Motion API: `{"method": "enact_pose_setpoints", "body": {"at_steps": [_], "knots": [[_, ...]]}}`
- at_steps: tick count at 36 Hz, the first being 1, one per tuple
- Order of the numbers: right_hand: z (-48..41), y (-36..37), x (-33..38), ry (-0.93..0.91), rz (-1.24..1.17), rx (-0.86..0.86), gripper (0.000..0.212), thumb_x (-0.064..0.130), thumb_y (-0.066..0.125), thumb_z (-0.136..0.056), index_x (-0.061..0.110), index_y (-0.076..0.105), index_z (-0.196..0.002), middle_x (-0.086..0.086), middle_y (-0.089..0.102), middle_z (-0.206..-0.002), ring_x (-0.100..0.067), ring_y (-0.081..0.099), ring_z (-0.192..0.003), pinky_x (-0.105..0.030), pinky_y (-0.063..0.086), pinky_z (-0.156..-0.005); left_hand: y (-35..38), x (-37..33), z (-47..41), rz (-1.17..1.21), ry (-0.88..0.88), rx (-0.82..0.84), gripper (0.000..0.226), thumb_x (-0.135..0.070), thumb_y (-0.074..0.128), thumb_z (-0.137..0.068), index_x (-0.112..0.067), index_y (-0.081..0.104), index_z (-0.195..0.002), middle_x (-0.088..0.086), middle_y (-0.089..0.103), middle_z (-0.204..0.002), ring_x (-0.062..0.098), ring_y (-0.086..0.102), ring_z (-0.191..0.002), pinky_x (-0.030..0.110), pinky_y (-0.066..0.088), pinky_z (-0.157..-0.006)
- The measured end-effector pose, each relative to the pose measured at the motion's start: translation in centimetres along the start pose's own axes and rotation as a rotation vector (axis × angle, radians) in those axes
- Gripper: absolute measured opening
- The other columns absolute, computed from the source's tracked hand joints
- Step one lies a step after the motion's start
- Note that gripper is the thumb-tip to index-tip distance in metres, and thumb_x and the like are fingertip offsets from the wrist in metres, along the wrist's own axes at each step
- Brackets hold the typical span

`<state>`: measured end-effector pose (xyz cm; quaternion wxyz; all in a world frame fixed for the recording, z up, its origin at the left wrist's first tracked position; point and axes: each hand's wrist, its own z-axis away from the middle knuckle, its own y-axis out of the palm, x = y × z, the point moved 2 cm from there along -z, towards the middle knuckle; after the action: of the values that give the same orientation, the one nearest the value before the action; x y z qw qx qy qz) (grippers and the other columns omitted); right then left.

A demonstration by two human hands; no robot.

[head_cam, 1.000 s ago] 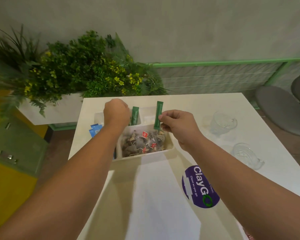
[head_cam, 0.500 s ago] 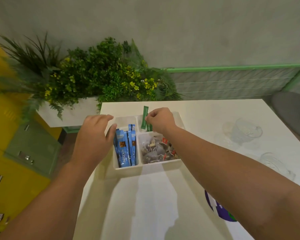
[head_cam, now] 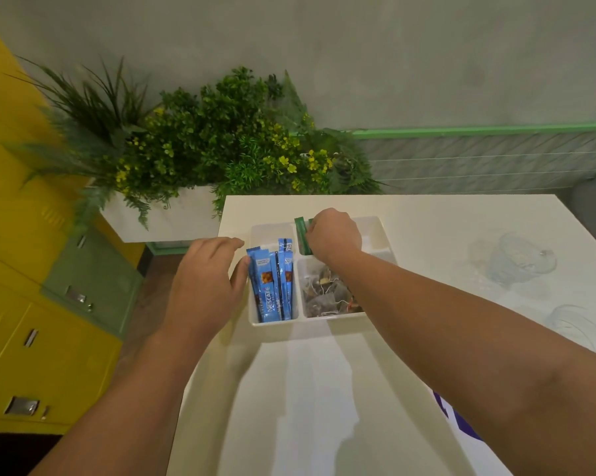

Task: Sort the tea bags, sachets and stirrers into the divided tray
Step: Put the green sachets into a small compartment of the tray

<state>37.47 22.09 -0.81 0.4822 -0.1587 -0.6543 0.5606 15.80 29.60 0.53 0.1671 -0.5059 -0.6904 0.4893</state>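
1. A white desk [head_cam: 324, 389] is standing before a grey wall, with a planter of greenery [head_cam: 221, 142] behind it, yellow lockers [head_cam: 21, 338] to the left and glass cups [head_cam: 516, 259] sitting on its right side.
2. The divided tray [head_cam: 276, 323] is sitting towards the desk's far left. Its left compartment is holding blue sachets [head_cam: 272, 286] upright, the near right one is holding a heap of tea bags [head_cam: 327, 293], and green sachets [head_cam: 302, 237] are standing in a back compartment.
3. The right grip [head_cam: 334, 237] is curling over the green sachets' tops, pinching them. The left grip [head_cam: 203, 283] is lying relaxed, fingers extended, holding nothing, with its thumb touching the tray's left wall.
4. I am judging the sachets light, thin and slick, so a pinch across the flat faces near the top is suiting them best. The tea bags are looking soft, with strings prone to tangling.
5. I am seeing no stirrers.
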Motion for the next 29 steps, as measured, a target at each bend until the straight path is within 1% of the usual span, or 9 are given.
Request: {"method": "enact_pose_setpoints", "body": {"at_steps": [3, 6, 12, 15, 18, 21, 25, 27, 29], "knots": [[1.0, -0.9, -0.4, -0.052, -0.04, -0.001, 0.016, 0.014, 0.055, -0.084, 0.015, 0.07, -0.077, -0.005, 0.066, -0.072, -0.026, 0.064, -0.07, -0.031, 0.054, -0.063, -0.6, -0.9, 0.2, -0.019, 0.01, -0.012, 0.027, -0.024, 0.063, -0.094, -0.008, 0.066, -0.116, 0.006, 0.068, -0.111, 0.025, 0.056, -0.106, 0.038, 0.047, -0.091], [2.9, -2.4, -1.2, -0.136, -0.103, -0.006, 0.017, 0.024, 0.055, -0.087, 0.019, 0.072, -0.085, -0.001, 0.07, -0.079, -0.023, 0.065, -0.074, -0.036, 0.058, -0.07, -1.2, -2.5, 0.7, -0.015, 0.016, -0.012, 0.027, -0.024, 0.062, -0.094, -0.009, 0.065, -0.117, 0.005, 0.067, -0.111, 0.024, 0.055, -0.106, 0.037, 0.047, -0.091], [8.5, -7.4, -4.7, -0.297, -0.133, -0.021, 0.021, 0.024, 0.06, -0.09, 0.015, 0.071, -0.105, -0.002, 0.071, -0.103, -0.022, 0.063, -0.094, -0.033, 0.052, -0.084, -2.0, -8.5, 2.0, 0.015, 0.059, -0.014, 0.027, -0.023, 0.06, -0.095, -0.007, 0.065, -0.116, 0.008, 0.067, -0.111, 0.027, 0.054, -0.104, 0.037, 0.045, -0.091], [11.5, -10.0, -7.1, -0.359, -0.112, -0.03, 0.025, 0.025, 0.06, -0.091, 0.016, 0.069, -0.113, -0.002, 0.068, -0.113, -0.022, 0.061, -0.099, -0.032, 0.047, -0.086, -2.4, -12.4, 3.3, 0.018, 0.056, -0.007, 0.028, -0.025, 0.059, -0.096, -0.008, 0.064, -0.117, 0.008, 0.067, -0.112, 0.028, 0.054, -0.106, 0.037, 0.044, -0.093], [14.8, -12.2, -10.4, -0.397, -0.1, -0.025, 0.029, 0.028, 0.06, -0.091, 0.017, 0.067, -0.117, -0.002, 0.066, -0.116, -0.021, 0.061, -0.099, -0.031, 0.045, -0.086, -2.7, -16.8, 5.1, 0.061, -0.002, 0.033, 0.035, -0.032, 0.056, -0.097, -0.011, 0.061, -0.125, 0.005, 0.064, -0.12, 0.026, 0.051, -0.115, 0.04, 0.044, -0.097], [18.2, -14.2, -14.5, -0.429, -0.084, -0.028, 0.028, 0.029, 0.06, -0.091, 0.019, 0.068, -0.116, -0.001, 0.065, -0.114, -0.021, 0.062, -0.096, -0.028, 0.043, -0.082, -2.6, -21.2, 7.1, 0.078, 0.003, 0.091, 0.048, -0.04, 0.049, -0.098, -0.011, 0.052, -0.136, 0.004, 0.058, -0.132, 0.026, 0.048, -0.123, 0.039, 0.039, -0.105], [23.0, -16.9, -21.2, -0.401, -0.074, 0.028, 0.032, 0.03, 0.064, -0.089, 0.02, 0.066, -0.119, -0.001, 0.065, -0.118, -0.02, 0.061, -0.101, -0.032, 0.048, -0.091, -2.0, -27.4, 10.9, 0.022, 0.017, 0.187, 0.066, -0.051, 0.042, -0.098, -0.012, 0.031, -0.151, 0.008, 0.038, -0.154, 0.027, 0.031, -0.142, 0.042, 0.024, -0.119], [25.1, -17.9, -24.3, -0.381, -0.054, 0.045, 0.032, 0.029, 0.065, -0.089, 0.02, 0.066, -0.12, -0.001, 0.065, -0.118, -0.02, 0.061, -0.102, -0.034, 0.049, -0.092, -1.6, -30.3, 12.8, 0.031, 0.014, 0.233, 0.069, -0.053, 0.042, -0.098, -0.014, 0.027, -0.153, 0.007, 0.031, -0.158, 0.024, 0.024, -0.147, 0.038, 0.018, -0.122], [27.5, -18.7, -27.4, -0.35, -0.053, 0.069, 0.033, 0.028, 0.066, -0.089, 0.019, 0.066, -0.121, -0.001, 0.066, -0.119, -0.019, 0.061, -0.104, -0.032, 0.049, -0.092, -1.1, -33.2, 14.6, 0.063, 0.015, 0.282, 0.069, -0.053, 0.044, -0.097, -0.018, 0.027, -0.153, 0.004, 0.031, -0.158, 0.023, 0.024, -0.146, 0.036, 0.019, -0.122]]}}
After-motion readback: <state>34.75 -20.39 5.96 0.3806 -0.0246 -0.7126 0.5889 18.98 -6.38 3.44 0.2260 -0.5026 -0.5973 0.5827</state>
